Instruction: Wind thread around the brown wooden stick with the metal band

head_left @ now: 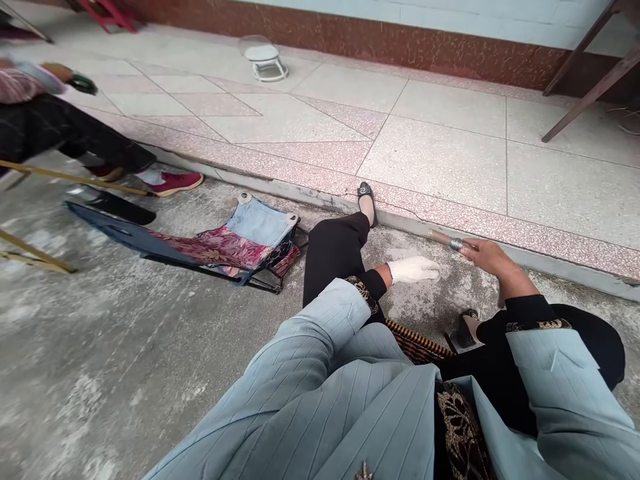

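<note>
My left hand [414, 269], in a white knitted glove, stretches out over the concrete between my knees. Its fingers look extended and lie close together, with nothing visible in them. My bare right hand [484, 257] is closed around one end of a short wooden stick or handle [444, 238]. Silvery wire or metal binds the handle near my fingers, and its free end points left toward the step. What kind of tool it belongs to cannot be made out. Below my knees shows a brown-and-black striped woven thing [417, 341].
A low folding chair [233, 243] with blue and floral fabric stands on my left. Beyond it sits another person [30, 123] in dark trousers and red shoes. A raised tiled step [440, 153] runs ahead, bearing a small white stool [267, 61] and wooden legs [590, 100] at right.
</note>
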Available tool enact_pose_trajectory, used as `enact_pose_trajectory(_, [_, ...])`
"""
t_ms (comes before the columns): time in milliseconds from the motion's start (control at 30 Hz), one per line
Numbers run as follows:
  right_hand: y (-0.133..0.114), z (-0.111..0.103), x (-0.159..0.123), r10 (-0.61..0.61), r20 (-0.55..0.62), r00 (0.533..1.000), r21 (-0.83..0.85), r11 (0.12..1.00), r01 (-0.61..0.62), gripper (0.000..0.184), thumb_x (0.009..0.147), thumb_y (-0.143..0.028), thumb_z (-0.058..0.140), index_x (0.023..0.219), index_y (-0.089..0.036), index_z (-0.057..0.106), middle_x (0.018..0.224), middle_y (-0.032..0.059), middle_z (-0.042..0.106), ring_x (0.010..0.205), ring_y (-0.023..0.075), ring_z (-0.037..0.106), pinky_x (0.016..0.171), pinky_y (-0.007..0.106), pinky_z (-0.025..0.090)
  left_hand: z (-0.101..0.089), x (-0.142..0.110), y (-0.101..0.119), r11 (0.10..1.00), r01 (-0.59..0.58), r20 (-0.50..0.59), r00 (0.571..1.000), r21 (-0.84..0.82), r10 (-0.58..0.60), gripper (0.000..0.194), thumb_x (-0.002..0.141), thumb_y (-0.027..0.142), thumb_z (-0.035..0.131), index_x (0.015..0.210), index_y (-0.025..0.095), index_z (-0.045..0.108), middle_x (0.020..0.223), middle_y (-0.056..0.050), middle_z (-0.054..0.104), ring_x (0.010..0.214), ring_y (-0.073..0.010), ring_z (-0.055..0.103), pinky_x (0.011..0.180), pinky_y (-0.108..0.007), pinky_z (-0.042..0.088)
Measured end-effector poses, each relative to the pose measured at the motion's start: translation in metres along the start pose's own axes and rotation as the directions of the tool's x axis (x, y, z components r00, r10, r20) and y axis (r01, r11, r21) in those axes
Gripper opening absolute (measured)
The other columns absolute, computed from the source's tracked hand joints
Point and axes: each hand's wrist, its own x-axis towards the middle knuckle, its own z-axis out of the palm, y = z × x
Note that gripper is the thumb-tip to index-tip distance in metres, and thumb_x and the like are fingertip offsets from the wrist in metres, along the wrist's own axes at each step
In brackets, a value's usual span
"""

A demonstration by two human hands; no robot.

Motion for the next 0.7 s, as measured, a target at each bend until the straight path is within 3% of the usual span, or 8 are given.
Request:
enact_pose_trajectory(67, [0.0,0.002,0.0,0.067,0.0,0.998,-0.262,0.963,-0.065,0.048,0.082,-0.047,0.059,0.123,-0.022,0.067,0.091,0.0093,0.068,0.075,0.0227,0.058,0.064,0.032,0.04,-0.004,-0.001,0.002,1.0,-0.008,-0.002,1.0,0.013,0.008,0.025,0.088,0.032,0.053,0.091,0.014,0.069,0.079,-0.007,0.067,0.087,-0.0193,0.059,0.077,-0.026,0.044])
enact_pose_trajectory(133, [-0.002,0.004,-0.004,0.073,0.185,0.98,-0.327,0.945,-0.008,0.042,0.081,-0.042,0.062,0.117,-0.023,0.071,0.089,0.0088,0.068,0.073,0.0209,0.058,0.062,0.03,0.04,-0.008,0.0,0.004,0.999,-0.018,-0.004,1.0,0.03,0.018,0.023,0.086,0.032,0.056,0.09,0.014,0.069,0.082,-0.006,0.068,0.087,-0.0191,0.058,0.08,-0.025,0.044])
enact_pose_trajectory(233, [-0.005,0.006,-0.012,-0.015,0.568,0.823,-0.098,0.992,0.085,0.046,0.079,-0.044,0.066,0.118,-0.02,0.07,0.068,0.0028,0.062,0.059,0.0142,0.05,0.056,0.026,0.039,-0.014,0.004,0.004,0.998,-0.037,-0.01,0.999,0.051,0.037,0.023,0.085,0.033,0.058,0.09,0.013,0.068,0.085,-0.007,0.069,0.088,-0.0197,0.057,0.081,-0.026,0.042])
enact_pose_trajectory(300, [-0.007,0.004,-0.016,-0.133,0.682,0.719,0.104,0.991,0.084,0.055,0.077,-0.048,0.069,0.123,-0.018,0.067,0.062,-0.0013,0.056,0.054,0.0107,0.045,0.053,0.024,0.037,-0.015,0.006,0.003,0.998,-0.043,-0.011,0.999,0.052,0.044,0.025,0.086,0.034,0.057,0.094,0.013,0.067,0.088,-0.009,0.07,0.09,-0.0207,0.057,0.081,-0.027,0.043])
enact_pose_trajectory(333, [-0.007,0.002,-0.018,-0.195,0.681,0.705,0.191,0.978,0.086,0.058,0.076,-0.049,0.07,0.126,-0.018,0.066,0.063,-0.0022,0.056,0.053,0.0095,0.044,0.052,0.023,0.037,-0.015,0.006,0.002,0.998,-0.043,-0.01,0.999,0.049,0.044,0.025,0.087,0.034,0.056,0.095,0.013,0.067,0.088,-0.009,0.07,0.091,-0.0213,0.057,0.081,-0.028,0.043])
enact_pose_trajectory(433, [-0.008,-0.004,-0.02,-0.308,0.495,0.812,0.391,0.914,0.109,0.064,0.077,-0.049,0.07,0.132,-0.019,0.06,0.07,-0.002,0.057,0.056,0.0086,0.044,0.054,0.023,0.039,-0.01,0.007,-0.002,0.999,-0.034,-0.001,0.999,0.036,0.034,0.026,0.091,0.033,0.05,0.095,0.012,0.067,0.081,-0.009,0.069,0.086,-0.0215,0.058,0.077,-0.031,0.044])
enact_pose_trajectory(567, [-0.009,-0.001,-0.014,-0.183,0.134,0.974,0.512,0.855,0.09,0.069,0.08,-0.052,0.065,0.137,-0.015,0.055,0.07,0.0002,0.055,0.057,0.0119,0.046,0.056,0.029,0.044,-0.001,0.008,-0.005,1.0,0.012,0.055,0.998,0.01,-0.012,0.031,0.093,0.035,0.047,0.089,0.01,0.066,0.067,-0.007,0.064,0.071,-0.0172,0.056,0.069,-0.029,0.043])
enact_pose_trajectory(700, [-0.012,0.008,-0.004,0.016,0.022,1.0,0.151,0.988,-0.019,0.057,0.082,-0.048,0.062,0.13,-0.018,0.062,0.073,0.0051,0.061,0.063,0.0173,0.053,0.06,0.033,0.045,0.007,0.01,-0.007,1.0,0.01,0.106,0.994,-0.006,-0.009,0.029,0.091,0.036,0.051,0.085,0.012,0.066,0.07,-0.006,0.065,0.068,-0.0154,0.055,0.067,-0.026,0.042])
